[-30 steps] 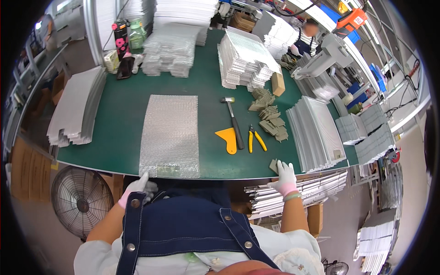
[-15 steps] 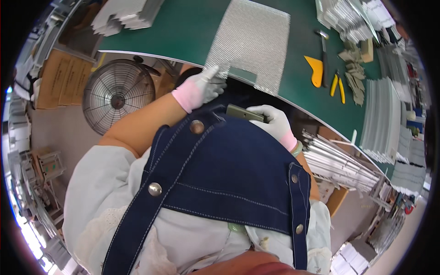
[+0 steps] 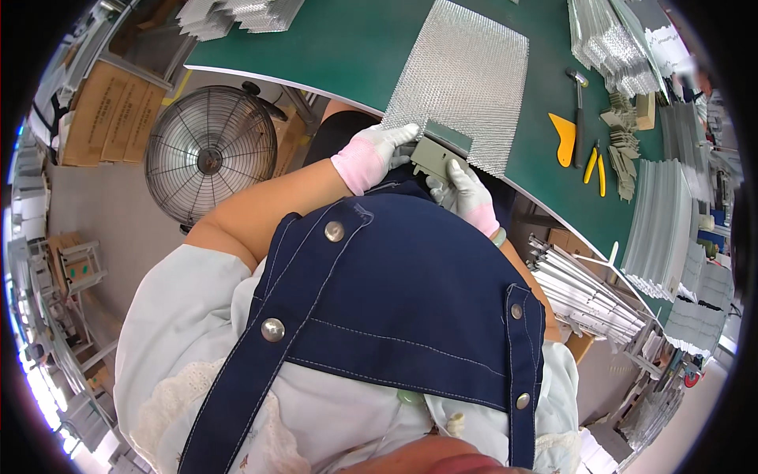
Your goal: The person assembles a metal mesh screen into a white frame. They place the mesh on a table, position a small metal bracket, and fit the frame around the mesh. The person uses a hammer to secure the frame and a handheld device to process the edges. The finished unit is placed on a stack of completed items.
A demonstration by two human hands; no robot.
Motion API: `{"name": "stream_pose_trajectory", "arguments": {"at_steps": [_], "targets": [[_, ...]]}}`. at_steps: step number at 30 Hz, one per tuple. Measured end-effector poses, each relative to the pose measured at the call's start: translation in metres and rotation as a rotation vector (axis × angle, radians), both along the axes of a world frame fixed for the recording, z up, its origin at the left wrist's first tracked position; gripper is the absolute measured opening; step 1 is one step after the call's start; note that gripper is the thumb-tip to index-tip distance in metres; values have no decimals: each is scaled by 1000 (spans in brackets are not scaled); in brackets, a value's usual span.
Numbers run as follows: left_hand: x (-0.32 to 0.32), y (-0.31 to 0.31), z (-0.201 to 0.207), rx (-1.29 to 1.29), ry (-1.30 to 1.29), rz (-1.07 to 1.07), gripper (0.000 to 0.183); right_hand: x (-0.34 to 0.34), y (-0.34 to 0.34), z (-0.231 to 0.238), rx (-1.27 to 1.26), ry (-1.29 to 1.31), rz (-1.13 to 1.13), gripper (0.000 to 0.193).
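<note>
A silvery metal mesh panel (image 3: 466,75) lies on the green table, its near end reaching over the front edge, with a cut-out in that end. My gloved left hand (image 3: 375,158) is closed on the panel's near left corner, thumb on top and the other fingers partly hidden below. In my gloved right hand (image 3: 466,193) is a flat grey-green bracket (image 3: 438,156) with small holes and notches along its near side. The bracket is held tilted at the panel's cut-out, close to my left fingers; whether it touches the mesh I cannot tell.
Right of the panel lie a yellow scraper (image 3: 564,138), a hammer (image 3: 579,110), yellow-handled pliers (image 3: 595,170) and a pile of grey-green brackets (image 3: 622,150). Stacked metal mesh (image 3: 612,47) stands behind them. A floor fan (image 3: 209,158) is at the left, beside cardboard boxes (image 3: 114,114).
My right hand has raised the bracket from beside my apron to the panel's cut-out. My left hand stays at the corner, its fingers now closed around it. The whole view has shifted slightly.
</note>
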State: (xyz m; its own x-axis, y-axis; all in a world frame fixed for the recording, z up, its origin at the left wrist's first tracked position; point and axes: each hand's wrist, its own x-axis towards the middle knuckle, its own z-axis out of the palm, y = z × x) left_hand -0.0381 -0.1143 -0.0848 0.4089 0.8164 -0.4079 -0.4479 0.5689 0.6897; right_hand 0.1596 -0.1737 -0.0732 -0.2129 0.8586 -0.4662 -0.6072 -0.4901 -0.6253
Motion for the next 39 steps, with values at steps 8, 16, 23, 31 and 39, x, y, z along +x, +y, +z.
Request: {"name": "stream_pose_trajectory", "arguments": {"at_steps": [8, 16, 23, 31, 39], "targets": [[-5, -2, 2, -70, 9, -66, 33, -3, 3, 0, -32, -37, 0, 33], [-3, -6, 25, -37, 374, -240, 36, 2, 5, 5, -62, -122, 55, 42], [-3, -8, 22, -80, 218, -207, 31, 18, 0, 4, 9, 62, -148, 30], [10, -14, 23, -135, 241, -22, 30, 21, 3, 6, 231, -659, -59, 33], [-25, 30, 118, 453, 871, -650, 44, 54, -18, 6, -143, -228, 339, 57]]}}
